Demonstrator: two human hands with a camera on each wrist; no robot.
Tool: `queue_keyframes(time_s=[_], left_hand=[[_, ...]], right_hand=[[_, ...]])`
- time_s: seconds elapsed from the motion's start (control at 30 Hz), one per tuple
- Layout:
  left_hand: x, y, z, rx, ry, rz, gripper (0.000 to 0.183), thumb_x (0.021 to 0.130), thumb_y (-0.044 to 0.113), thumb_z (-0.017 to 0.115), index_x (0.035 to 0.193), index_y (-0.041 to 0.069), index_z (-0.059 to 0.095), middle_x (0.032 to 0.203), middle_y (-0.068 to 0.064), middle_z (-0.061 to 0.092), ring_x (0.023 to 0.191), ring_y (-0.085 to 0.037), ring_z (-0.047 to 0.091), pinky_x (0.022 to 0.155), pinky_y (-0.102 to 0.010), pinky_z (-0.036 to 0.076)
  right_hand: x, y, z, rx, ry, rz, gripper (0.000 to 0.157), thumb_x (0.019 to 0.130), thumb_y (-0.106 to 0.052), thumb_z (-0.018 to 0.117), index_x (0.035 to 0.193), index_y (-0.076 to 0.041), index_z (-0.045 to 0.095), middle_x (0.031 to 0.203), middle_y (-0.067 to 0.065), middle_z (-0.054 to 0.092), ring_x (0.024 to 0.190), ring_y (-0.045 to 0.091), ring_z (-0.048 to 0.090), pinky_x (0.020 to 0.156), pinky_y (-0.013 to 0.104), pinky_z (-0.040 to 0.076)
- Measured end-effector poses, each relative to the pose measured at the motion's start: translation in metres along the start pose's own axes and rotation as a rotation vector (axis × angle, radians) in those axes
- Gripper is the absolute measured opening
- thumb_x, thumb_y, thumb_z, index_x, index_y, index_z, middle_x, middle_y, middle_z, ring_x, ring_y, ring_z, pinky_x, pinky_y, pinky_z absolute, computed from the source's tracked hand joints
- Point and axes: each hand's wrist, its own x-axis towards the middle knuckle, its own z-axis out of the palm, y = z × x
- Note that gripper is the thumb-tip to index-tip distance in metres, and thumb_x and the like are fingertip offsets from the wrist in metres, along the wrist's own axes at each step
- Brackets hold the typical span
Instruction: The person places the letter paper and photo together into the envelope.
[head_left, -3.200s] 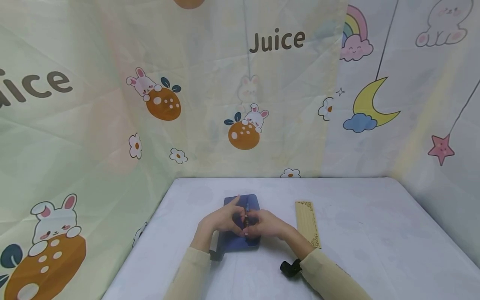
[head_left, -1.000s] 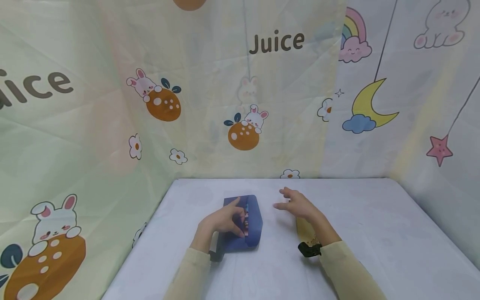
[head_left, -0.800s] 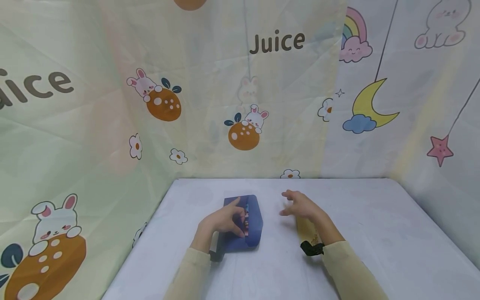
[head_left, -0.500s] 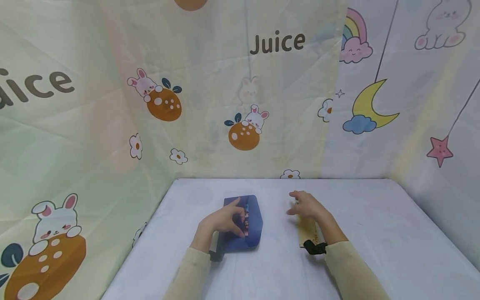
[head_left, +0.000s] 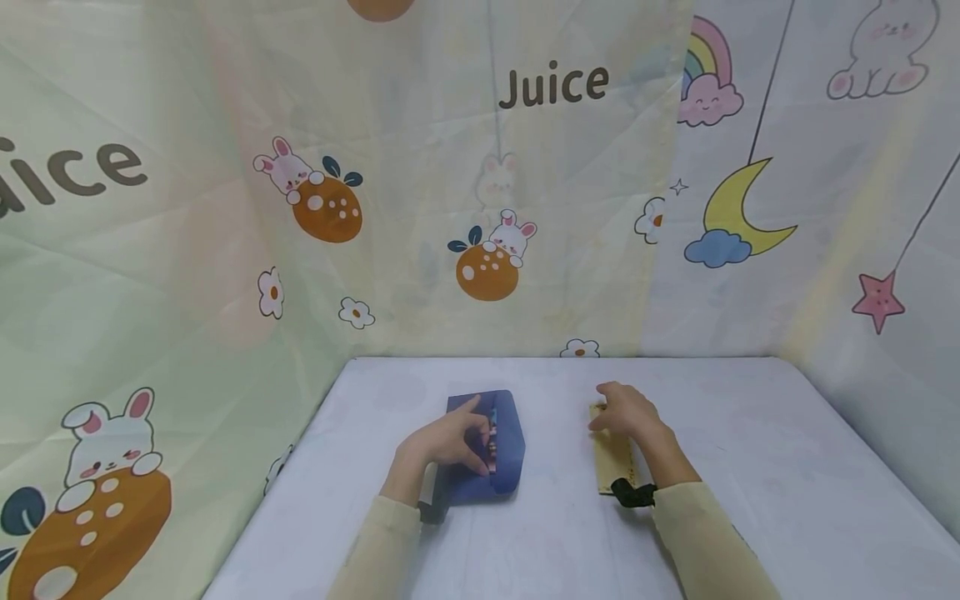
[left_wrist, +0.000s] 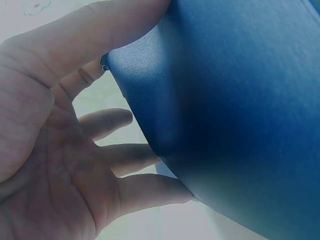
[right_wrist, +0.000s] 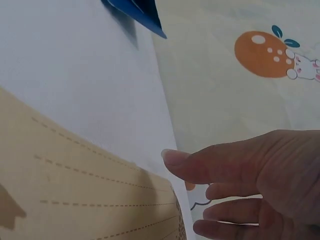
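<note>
A dark blue paper envelope [head_left: 512, 454] lies on the table with its flap spread to the right, and a strip of coloured pattern shows along its mouth. My left hand [head_left: 442, 442] grips it at the mouth, thumb and fingers curved at the edge. In the left wrist view the thumb lies against the blue paper [left_wrist: 240, 100] and fingertips touch its edge. My right hand [head_left: 630, 411] is over the far end of a narrow cream sheet of letter paper [head_left: 613, 458], fingers loosely extended, holding nothing. Dashed lines run along the sheet [right_wrist: 90, 175] in the right wrist view.
A white-covered table [head_left: 735, 467] bears both things. Printed cloth walls [head_left: 420, 167] rise behind and on both sides. A black wrist camera [head_left: 632, 493] overlaps the sheet's near end in the head view.
Earlier both hands worked at the envelope's mouth. The right hand has since left it and moved right, over the letter paper; the flap now lies spread out. The left hand stays in place.
</note>
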Motion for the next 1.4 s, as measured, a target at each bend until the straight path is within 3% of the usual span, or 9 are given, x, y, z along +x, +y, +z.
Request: queue_keyframes(time_s=[0.37,0.7,1.07,1.3,1.4], left_hand=[[-0.0001,0.0002,-0.0002,-0.004,-0.001,0.018,0.038,0.066,0.026,0.098,0.084,0.030,0.064,0.175,-0.015,0.015,0.157,-0.047,0.024,0.124,-0.064,0.027],[0.0002,0.0000,-0.0004,-0.008,0.000,0.013,0.039,0.066,0.026,0.098,0.084,0.031,0.064,0.175,-0.013,0.016,0.157,-0.045,0.025,0.124,-0.062,0.028],[-0.0007,-0.0004,0.0006,0.002,-0.004,0.016,0.039,0.067,0.027,0.097,0.084,0.031,0.063,0.175,-0.013,0.016,0.157,-0.047,0.024,0.124,-0.063,0.027],[-0.0009,0.0000,0.0009,-0.001,-0.001,0.011,0.039,0.067,0.027,0.098,0.084,0.030,0.063,0.175,-0.013,0.016,0.157,-0.046,0.025,0.124,-0.063,0.028],[-0.0009,0.0002,0.0005,0.002,-0.002,0.008,0.039,0.067,0.027,0.098,0.084,0.030,0.063,0.175,-0.013,0.017,0.157,-0.046,0.025,0.124,-0.063,0.027]], right_hand=[[-0.0012,0.0041,-0.0005,-0.037,-0.008,0.016,0.081,0.079,-0.024,0.088,0.145,0.006,0.052,0.139,0.031,0.061,0.127,0.050,0.058,0.097,0.063,0.052],[-0.0014,0.0071,0.0027,-0.077,-0.018,0.048,0.078,0.079,-0.026,0.087,0.143,0.006,0.054,0.137,0.028,0.063,0.117,0.040,0.062,0.096,0.059,0.053],[-0.0016,0.0097,0.0048,-0.102,-0.025,0.067,0.074,0.079,-0.029,0.088,0.138,0.005,0.058,0.120,0.021,0.070,0.098,0.033,0.064,0.088,0.057,0.055],[-0.0014,0.0102,0.0039,-0.116,-0.012,0.038,0.076,0.078,-0.030,0.088,0.138,0.005,0.058,0.124,0.024,0.070,0.102,0.037,0.067,0.086,0.057,0.056],[-0.0013,0.0100,0.0045,-0.123,-0.007,0.022,0.064,0.078,-0.029,0.088,0.127,0.004,0.064,0.115,0.021,0.071,0.095,0.035,0.066,0.080,0.054,0.056]])
